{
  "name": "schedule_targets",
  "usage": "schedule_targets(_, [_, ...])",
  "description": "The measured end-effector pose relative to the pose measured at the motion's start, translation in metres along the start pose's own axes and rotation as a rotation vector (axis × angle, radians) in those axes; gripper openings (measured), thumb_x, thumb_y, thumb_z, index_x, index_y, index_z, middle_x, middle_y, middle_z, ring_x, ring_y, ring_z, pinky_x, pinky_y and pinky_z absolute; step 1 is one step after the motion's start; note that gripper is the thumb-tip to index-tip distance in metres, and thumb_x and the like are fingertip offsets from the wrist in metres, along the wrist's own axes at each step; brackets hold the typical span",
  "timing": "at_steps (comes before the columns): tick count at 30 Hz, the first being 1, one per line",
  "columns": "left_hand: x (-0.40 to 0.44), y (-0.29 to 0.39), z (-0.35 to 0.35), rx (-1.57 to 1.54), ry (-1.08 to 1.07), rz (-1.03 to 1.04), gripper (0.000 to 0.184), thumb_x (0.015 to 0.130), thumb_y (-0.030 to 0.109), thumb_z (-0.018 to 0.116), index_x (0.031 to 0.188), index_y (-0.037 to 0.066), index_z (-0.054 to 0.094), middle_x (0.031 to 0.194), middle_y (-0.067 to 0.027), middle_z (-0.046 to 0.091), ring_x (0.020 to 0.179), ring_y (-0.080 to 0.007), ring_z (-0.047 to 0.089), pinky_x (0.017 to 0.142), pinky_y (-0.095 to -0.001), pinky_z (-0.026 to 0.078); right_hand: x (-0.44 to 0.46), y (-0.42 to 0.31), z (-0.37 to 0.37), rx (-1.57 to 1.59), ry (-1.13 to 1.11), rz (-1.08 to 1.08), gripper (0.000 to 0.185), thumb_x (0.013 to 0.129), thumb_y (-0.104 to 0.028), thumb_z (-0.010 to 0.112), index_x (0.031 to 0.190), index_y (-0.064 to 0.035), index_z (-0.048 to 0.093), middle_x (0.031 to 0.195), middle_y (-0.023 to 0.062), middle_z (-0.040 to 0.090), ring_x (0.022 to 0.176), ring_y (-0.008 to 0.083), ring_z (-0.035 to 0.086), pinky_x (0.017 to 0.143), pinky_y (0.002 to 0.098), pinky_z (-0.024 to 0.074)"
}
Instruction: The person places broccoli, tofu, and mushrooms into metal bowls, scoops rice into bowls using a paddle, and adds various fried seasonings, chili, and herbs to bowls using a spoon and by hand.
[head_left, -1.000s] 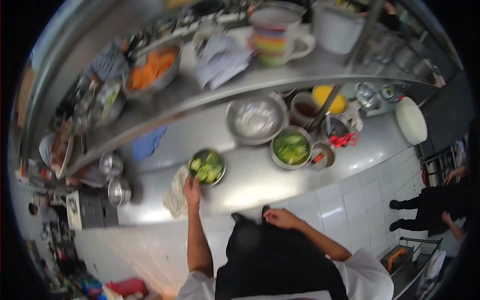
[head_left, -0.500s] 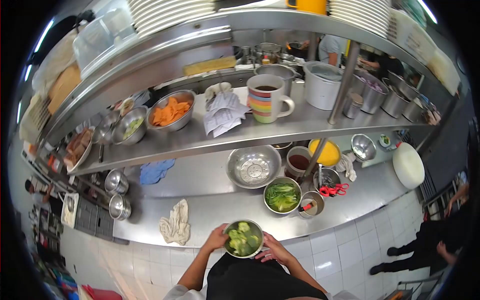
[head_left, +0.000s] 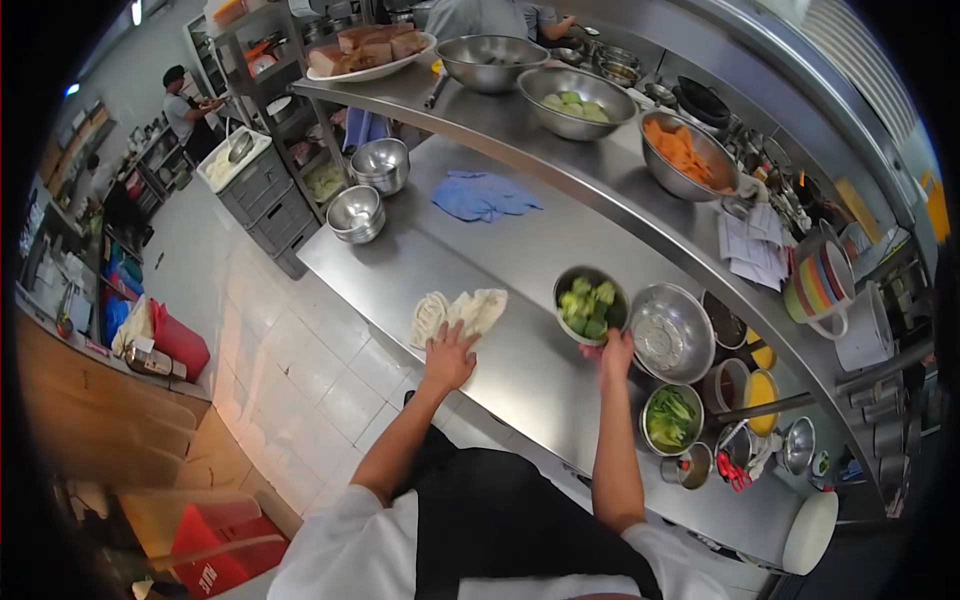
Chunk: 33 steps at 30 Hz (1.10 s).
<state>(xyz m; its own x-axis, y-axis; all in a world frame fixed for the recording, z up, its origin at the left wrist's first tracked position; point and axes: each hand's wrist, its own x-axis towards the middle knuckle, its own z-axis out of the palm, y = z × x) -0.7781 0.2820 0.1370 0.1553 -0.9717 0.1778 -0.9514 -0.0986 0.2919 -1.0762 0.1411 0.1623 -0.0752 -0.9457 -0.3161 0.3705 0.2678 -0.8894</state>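
My right hand grips the near rim of a steel bowl of broccoli, just left of a large empty steel bowl. Whether the broccoli bowl rests on the steel counter or hovers over it, I cannot tell. At the counter's front edge, my left hand lies with fingers stretched out against a crumpled cream cloth. A steel bowl of leafy greens stands below the large bowl.
Stacked steel bowls and a blue cloth lie farther left. An overhead shelf carries a bowl of carrots and a plate of meat. Red-handled scissors stand right. Another person works far left.
The view has turned left. My left hand has let go of the broccoli bowl and reached the cream cloth. My right hand has brought the bowl from the counter's front edge to beside the large bowl.
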Motion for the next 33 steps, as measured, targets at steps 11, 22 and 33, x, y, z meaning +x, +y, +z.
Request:
schedule_targets(11, [0.053,-0.144,0.013,-0.115,0.007,0.259,0.047,0.095,0.027,0.056,0.141,0.034,0.053,0.158,-0.0033,0.035,0.149,-0.0289,0.025,0.110,-0.0595,0.030,0.090,0.091,0.144,0.203,0.266,0.011,0.035,0.098,-0.016,0.054,0.130,-0.0044,0.043,0.109,0.0232,0.062,0.083,0.0360,0.069,0.073,0.0466,0.0626])
schedule_targets(22, [0.096,-0.203,-0.014,-0.393,-0.098,0.421,0.048,0.091,0.025,0.057,0.139,0.024,0.055,0.155,-0.0112,0.037,0.147,-0.0327,0.025,0.109,-0.0603,0.027,-0.041,0.183,0.138,-0.137,0.476,-0.132,0.015,0.099,-0.012,0.053,0.101,0.0019,0.057,0.076,0.0125,0.064,0.055,0.0219,0.063,0.051,0.0303,0.0535])
schedule_targets(33, [0.276,-0.289,-0.134,-0.834,0.321,0.558,0.028,0.081,0.008,0.065,0.109,0.006,0.065,0.109,-0.0137,0.066,0.098,-0.0344,0.062,0.085,-0.0459,0.048,-0.152,0.250,0.212,-0.483,0.672,-0.166,0.010,0.097,-0.009,0.056,0.099,-0.0011,0.061,0.077,0.0079,0.065,0.055,0.0148,0.060,0.049,0.0277,0.0476])
